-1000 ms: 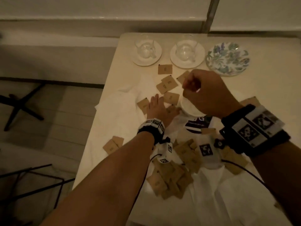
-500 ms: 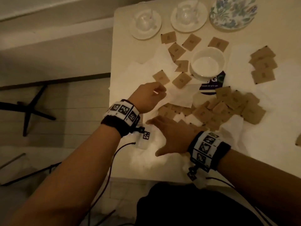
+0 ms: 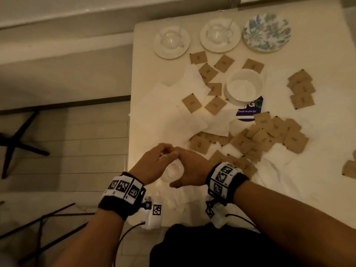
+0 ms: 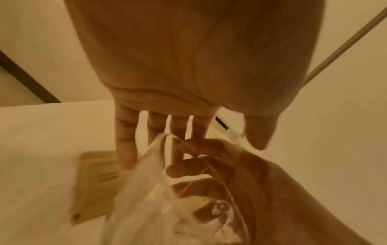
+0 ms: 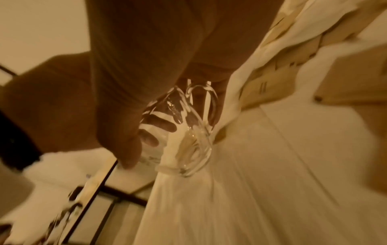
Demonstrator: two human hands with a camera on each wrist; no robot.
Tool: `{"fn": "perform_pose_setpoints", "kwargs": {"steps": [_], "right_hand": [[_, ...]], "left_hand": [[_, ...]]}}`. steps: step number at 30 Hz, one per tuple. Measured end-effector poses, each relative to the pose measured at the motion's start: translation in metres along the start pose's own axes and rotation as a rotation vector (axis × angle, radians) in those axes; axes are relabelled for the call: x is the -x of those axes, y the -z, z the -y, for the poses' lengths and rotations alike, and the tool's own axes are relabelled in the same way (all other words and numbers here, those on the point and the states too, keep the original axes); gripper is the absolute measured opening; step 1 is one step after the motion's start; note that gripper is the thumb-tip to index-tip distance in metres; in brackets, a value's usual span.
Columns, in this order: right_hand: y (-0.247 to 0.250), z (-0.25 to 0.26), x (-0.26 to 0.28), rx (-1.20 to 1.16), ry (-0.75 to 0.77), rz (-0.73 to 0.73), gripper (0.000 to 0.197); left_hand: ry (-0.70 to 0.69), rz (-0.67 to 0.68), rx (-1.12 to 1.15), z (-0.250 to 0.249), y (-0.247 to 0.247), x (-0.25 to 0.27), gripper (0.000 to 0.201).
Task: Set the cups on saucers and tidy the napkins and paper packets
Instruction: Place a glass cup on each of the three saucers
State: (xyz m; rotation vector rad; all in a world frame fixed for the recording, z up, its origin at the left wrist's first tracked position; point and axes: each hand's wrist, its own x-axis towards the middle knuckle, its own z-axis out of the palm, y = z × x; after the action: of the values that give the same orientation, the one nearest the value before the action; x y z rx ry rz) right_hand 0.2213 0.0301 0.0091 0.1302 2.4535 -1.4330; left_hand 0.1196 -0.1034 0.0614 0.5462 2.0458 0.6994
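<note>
At the near edge of the table, between my two hands, I now have a small clear glass cup (image 3: 174,169) with a looped handle. Half a second ago neither hand was on it: the left was lifted over the napkins and the right lay flat, fingers spread, on the tissue. Both have since closed in around the glass, so I judge the third cup is being picked up for a saucer.

The cup's mouth seems to face up toward my head camera, long axis roughly vertical, though the wrist views are blurred and it may be tipped. Its handle points away from the right palm.

My right hand (image 3: 189,171) curls round the cup's wall, thumb on the near side. My left hand (image 3: 154,166) cups the other side; its fingers (image 4: 125,149) look fairly straight, and I cannot tell whether they grip.

Under the cup lie crumpled white paper napkins (image 3: 179,120), strewn with square brown paper packets (image 3: 256,139). At the far edge, two glass cups sit on white saucers (image 3: 171,42), beside a bare floral-patterned saucer (image 3: 266,32), the likely destination. A white ceramic bowl (image 3: 244,86) stands mid-table.
</note>
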Motion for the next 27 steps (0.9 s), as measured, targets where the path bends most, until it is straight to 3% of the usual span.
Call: {"fn": "perform_pose_setpoints", "kwargs": {"steps": [6, 11, 14, 19, 23, 27], "right_hand": [[0.101, -0.008, 0.0, -0.191, -0.068, -0.395, 0.087], [0.2, -0.03, -0.006, -0.134, -0.05, -0.507, 0.085], [0.264, -0.05, -0.016, -0.074, -0.085, -0.584, 0.087], [0.357, -0.092, -0.05, -0.016, -0.152, -0.694, 0.089], [0.403, -0.13, -0.073, 0.051, -0.221, -0.75, 0.092], [0.43, -0.165, -0.082, 0.039, -0.311, -0.813, 0.095]], "left_hand": [[-0.238, 0.017, 0.116, -0.072, 0.019, -0.053, 0.09], [-0.375, 0.057, 0.065, -0.136, 0.026, -0.127, 0.104], [-0.311, -0.008, -0.045, -0.154, 0.028, -0.175, 0.119], [-0.073, -0.129, -0.469, -0.138, 0.024, -0.239, 0.106], [0.113, -0.184, -0.571, -0.119, 0.013, -0.266, 0.126], [0.134, -0.203, -0.687, -0.114, 0.009, -0.283, 0.123]]}}
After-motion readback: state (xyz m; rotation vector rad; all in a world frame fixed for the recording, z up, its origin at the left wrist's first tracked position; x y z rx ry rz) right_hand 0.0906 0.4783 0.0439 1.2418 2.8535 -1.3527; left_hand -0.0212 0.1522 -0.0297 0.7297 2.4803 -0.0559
